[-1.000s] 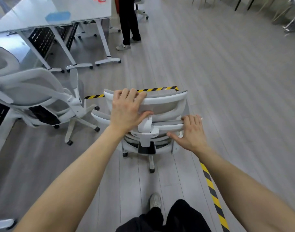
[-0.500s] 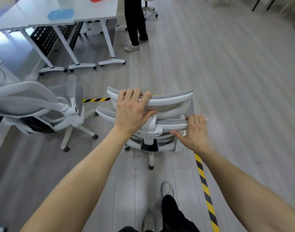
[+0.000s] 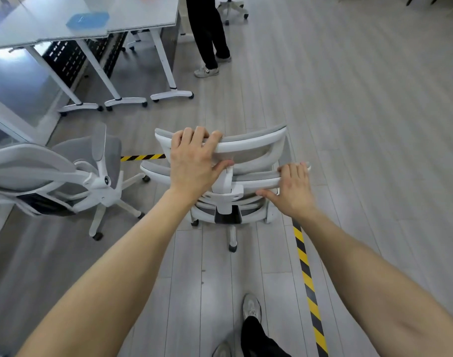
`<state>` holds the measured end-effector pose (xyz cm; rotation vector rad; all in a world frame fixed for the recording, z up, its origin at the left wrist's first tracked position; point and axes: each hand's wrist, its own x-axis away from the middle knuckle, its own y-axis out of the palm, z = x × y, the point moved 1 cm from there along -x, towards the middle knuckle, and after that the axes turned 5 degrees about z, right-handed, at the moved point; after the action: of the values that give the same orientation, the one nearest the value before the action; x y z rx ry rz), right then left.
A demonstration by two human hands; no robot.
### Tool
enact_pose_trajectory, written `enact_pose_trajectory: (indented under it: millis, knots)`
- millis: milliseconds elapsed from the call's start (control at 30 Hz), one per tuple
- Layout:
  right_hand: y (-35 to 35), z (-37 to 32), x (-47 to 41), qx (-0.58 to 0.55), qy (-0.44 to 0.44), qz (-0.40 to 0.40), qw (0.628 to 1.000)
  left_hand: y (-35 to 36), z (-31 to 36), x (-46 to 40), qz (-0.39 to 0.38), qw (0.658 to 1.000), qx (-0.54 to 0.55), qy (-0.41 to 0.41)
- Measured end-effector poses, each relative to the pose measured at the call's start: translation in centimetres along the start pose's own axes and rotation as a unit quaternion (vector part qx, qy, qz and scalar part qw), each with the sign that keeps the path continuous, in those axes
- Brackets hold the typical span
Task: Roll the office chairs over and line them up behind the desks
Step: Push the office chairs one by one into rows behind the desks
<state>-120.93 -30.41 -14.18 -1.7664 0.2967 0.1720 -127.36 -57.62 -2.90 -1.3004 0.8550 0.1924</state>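
Left hand [image 3: 194,163] grips the headrest [image 3: 248,145] of the chair [image 3: 230,194] — fingers curled over the top, thumb beneath. Right hand [image 3: 292,189] clasps the backrest rim. Chair stands mid-floor on striped tape [image 3: 307,276], desks [image 3: 96,24] ahead-left — second chair [image 3: 65,173] just beside.

Your bare arms reach forward and down; your left hand [image 3: 194,163] curls over the chair's headrest [image 3: 251,144], while your right hand [image 3: 292,189] grips the backrest's top edge [image 3: 256,180].
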Motion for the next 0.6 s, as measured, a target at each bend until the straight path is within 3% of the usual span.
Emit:
enact_pose_trajectory:
  millis: [367, 600]
  knots:
    - [0.6, 0.7, -2.7, -0.016, -0.004, -0.006, 1.0, 0.6, -0.5, -2.7, -0.038, 0.999, 0.033, -0.013]
    - [0.3, 0.9, -3.9, 0.009, -0.016, -0.036, 0.999, 0.1, -0.6, -4.3, -0.102, 0.994, 0.025, 0.008]
